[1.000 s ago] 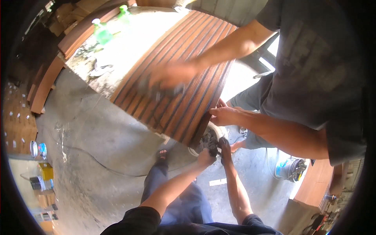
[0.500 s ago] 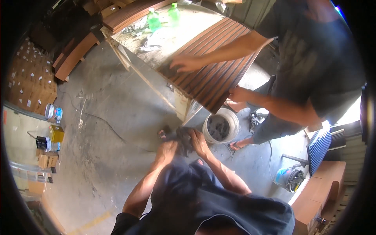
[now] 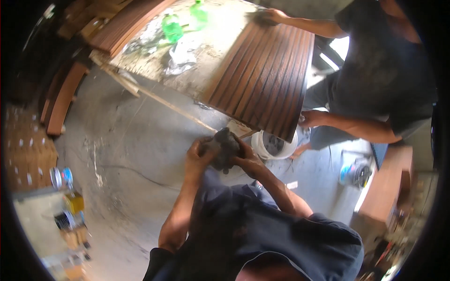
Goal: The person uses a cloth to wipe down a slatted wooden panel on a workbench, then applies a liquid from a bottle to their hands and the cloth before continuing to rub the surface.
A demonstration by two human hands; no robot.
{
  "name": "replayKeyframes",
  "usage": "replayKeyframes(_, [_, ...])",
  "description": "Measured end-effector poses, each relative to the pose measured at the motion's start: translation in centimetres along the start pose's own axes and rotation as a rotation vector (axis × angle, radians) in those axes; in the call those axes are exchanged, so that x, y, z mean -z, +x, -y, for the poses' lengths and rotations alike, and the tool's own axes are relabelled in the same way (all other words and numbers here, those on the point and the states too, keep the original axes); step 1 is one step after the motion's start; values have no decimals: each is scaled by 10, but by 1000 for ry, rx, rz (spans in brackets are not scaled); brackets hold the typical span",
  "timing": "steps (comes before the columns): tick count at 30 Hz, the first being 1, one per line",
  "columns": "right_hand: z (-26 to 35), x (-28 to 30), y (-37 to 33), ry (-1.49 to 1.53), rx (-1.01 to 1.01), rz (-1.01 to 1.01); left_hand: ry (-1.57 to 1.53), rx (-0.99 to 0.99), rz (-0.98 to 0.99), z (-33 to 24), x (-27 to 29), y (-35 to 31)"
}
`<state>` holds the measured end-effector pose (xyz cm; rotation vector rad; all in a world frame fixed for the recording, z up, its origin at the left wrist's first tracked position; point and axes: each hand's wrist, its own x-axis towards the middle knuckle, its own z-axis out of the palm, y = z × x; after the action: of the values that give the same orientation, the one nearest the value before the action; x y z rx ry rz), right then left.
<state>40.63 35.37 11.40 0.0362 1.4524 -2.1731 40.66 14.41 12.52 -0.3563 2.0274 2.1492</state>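
Observation:
A crumpled dark grey rag is bunched between my two hands, in front of my body. My left hand grips its left side, and my right hand closes round its right side. Just beyond lies a brown slatted wooden panel with dark grooves, resting on a worktable. Under the panel's near corner stands a white bucket with dark stuff inside. A co-worker's hand presses a dark rag at the panel's far end; their other hand is at its near right corner.
Two green bottles and a crumpled plastic bag sit on the table. More brown boards lie at its left. A cable crosses the floor. Paint buckets stand at left, another bucket at right.
My hands have lifted the rag up and slightly forward. The co-worker's one hand has moved from the panel's left edge to its far end. The whole view has shifted.

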Motion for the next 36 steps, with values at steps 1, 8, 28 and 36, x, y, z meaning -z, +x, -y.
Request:
replayKeyframes(1, [14, -17, 4, -340, -60, -24, 319, -46, 112, -1, 14, 9])
replayKeyframes(8, [52, -83, 39, -734, 322, -152, 93, 59, 379, -43, 77, 71])
replayKeyframes(28, [59, -51, 72, 85, 167, -211, -236, -44, 320, -107, 23, 105])
replayKeyframes(36, [84, -48, 65, 245, 289, -227, -10, -153, 227, -137, -4, 101])
